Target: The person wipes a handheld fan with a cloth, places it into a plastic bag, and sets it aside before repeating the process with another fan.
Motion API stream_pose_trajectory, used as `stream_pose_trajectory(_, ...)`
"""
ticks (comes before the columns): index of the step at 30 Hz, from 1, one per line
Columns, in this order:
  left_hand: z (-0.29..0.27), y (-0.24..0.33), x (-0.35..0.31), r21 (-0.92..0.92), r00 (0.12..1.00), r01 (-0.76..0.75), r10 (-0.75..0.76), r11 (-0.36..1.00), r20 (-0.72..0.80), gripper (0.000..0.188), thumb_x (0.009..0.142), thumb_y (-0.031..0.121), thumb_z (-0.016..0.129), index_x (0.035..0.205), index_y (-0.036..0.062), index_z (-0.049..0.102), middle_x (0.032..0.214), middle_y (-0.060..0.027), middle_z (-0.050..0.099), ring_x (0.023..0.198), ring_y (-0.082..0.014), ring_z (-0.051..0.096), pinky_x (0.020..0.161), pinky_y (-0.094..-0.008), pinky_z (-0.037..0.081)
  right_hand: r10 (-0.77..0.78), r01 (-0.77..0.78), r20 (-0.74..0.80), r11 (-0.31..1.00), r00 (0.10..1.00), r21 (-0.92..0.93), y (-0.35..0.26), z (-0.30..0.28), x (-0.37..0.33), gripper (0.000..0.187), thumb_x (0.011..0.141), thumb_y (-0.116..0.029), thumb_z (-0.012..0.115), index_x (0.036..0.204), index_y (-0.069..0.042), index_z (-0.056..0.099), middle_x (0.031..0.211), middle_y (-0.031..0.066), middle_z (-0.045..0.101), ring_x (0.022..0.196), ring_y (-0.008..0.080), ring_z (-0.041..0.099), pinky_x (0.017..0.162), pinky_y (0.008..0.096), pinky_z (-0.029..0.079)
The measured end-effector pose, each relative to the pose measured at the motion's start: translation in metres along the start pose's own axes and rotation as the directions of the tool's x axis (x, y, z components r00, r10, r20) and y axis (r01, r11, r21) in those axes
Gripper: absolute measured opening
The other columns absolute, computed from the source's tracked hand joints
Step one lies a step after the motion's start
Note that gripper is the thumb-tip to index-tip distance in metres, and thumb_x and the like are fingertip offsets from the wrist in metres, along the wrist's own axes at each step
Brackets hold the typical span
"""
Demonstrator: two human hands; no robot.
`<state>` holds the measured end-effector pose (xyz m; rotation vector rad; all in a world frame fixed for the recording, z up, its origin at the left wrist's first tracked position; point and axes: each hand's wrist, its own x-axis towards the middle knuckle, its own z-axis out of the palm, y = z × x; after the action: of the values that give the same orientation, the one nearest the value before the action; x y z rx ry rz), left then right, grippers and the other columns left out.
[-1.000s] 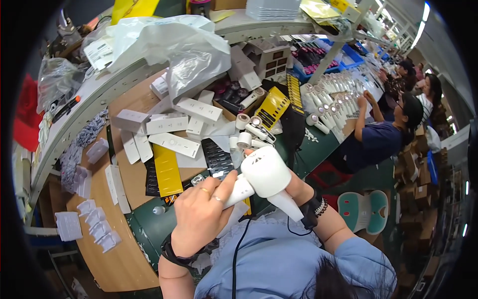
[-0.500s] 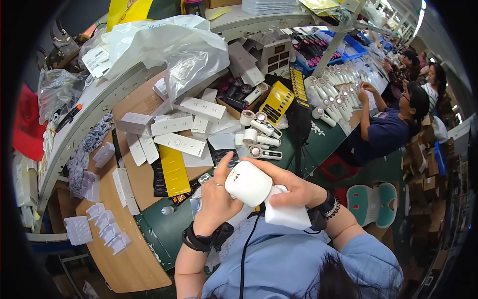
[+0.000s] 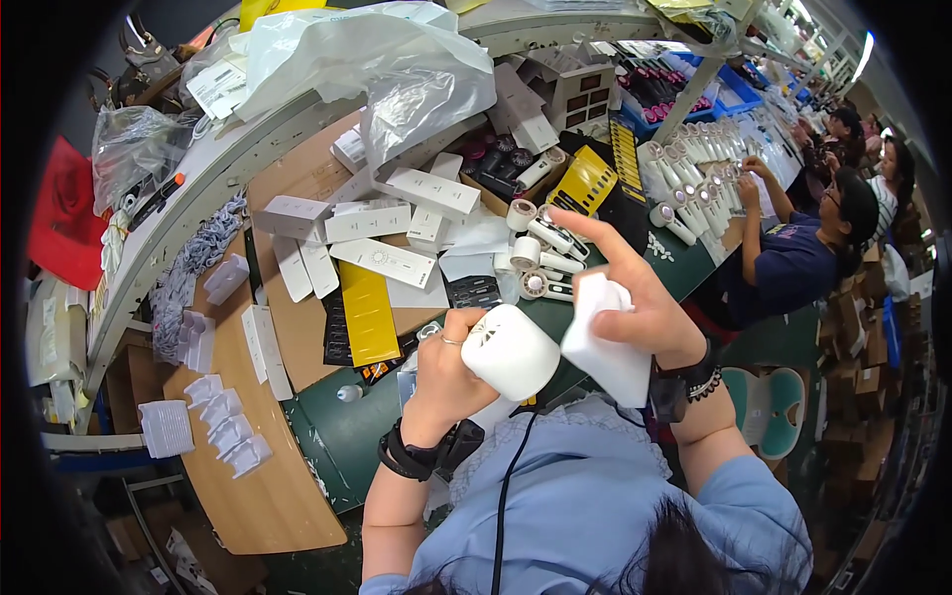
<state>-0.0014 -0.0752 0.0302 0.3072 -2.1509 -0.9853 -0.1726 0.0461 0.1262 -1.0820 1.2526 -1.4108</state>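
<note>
My left hand is closed on a white hair-dryer-like device with a rounded barrel head and small dark slots at one end. Its handle, if it has one, is hidden. To the right, my right hand pinches a folded white wiping cloth between thumb and fingers, with the index finger stretched out. A small gap separates cloth and device. Just beyond my hands lies a cluster of similar white devices with round heads and handles.
White boxes and a yellow sheet lie on cardboard ahead of my left hand. White trays sit on the wooden board at left. More white devices stand by a co-worker at right. A plastic bag drapes over the shelf.
My right hand has moved right with the cloth, away from the white device, and its index finger has stretched out. The device stays in my left hand. The whole view has shifted slightly.
</note>
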Motion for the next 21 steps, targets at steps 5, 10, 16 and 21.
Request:
stream_pose_trajectory(5, 0.0, -0.011, 0.0, 0.149, 0.998, -0.038, 0.03, 0.988, 0.057, 0.042, 0.059, 0.015, 0.078, 0.092, 0.0035, 0.053, 0.073, -0.0086, 0.061, 0.063, -0.027, 0.063, 0.054, -0.0327, 0.049, -0.093, 0.206, 0.189, 0.617, 0.978, -0.76, 0.005, 0.024, 0.019, 0.078, 0.068, -0.023, 0.072, 0.134, -0.005, 0.034, 0.085, 0.0054, 0.064, 0.066, 0.0129, 0.06, 0.061, 0.0246, 0.046)
stream_pose_trajectory(10, -0.001, -0.022, -0.01, 0.036, 0.993, -0.096, 0.093, 0.995, 0.076, 0.036, 0.062, 0.017, 0.077, 0.086, 0.0048, 0.054, 0.069, -0.0082, 0.06, 0.062, -0.0241, 0.063, 0.054, -0.0312, 0.049, 0.192, -0.067, 0.161, 0.817, 0.968, -0.573, 0.025, 0.018, 0.026, 0.065, 0.07, -0.02, 0.07, 0.128, -0.006, 0.044, 0.097, 0.0055, 0.063, 0.078, 0.012, 0.06, 0.069, 0.0248, 0.046)
stream_pose_trajectory(16, 0.018, -0.035, -0.035, -0.527, 0.979, 0.202, -0.184, 0.826, 0.087, 0.038, 0.067, 0.017, 0.075, 0.084, 0.0058, 0.043, 0.067, -0.0109, 0.059, 0.054, -0.0225, 0.059, 0.051, -0.0305, 0.047, 0.13, -0.108, 0.042, 0.933, 0.991, -0.342, 0.092, -0.002, 0.026, 0.052, 0.075, -0.01, 0.062, 0.124, -0.007, 0.048, 0.115, 0.0065, 0.055, 0.095, 0.0091, 0.053, 0.08, 0.0234, 0.043)
stream_pose_trajectory(21, 0.014, -0.013, -0.015, -0.922, 0.942, 0.335, -0.102, 0.193, 0.321, 0.039, 0.072, 0.016, 0.072, 0.088, 0.0047, 0.038, 0.062, -0.0068, 0.05, 0.05, -0.0185, 0.055, 0.047, -0.0288, 0.045, 0.181, -0.185, -0.045, 0.977, 0.982, -0.102, 0.089, -0.006, 0.019, 0.046, 0.079, -0.007, 0.053, 0.124, -0.006, 0.048, 0.111, 0.0028, 0.053, 0.093, 0.0081, 0.051, 0.08, 0.0224, 0.042)
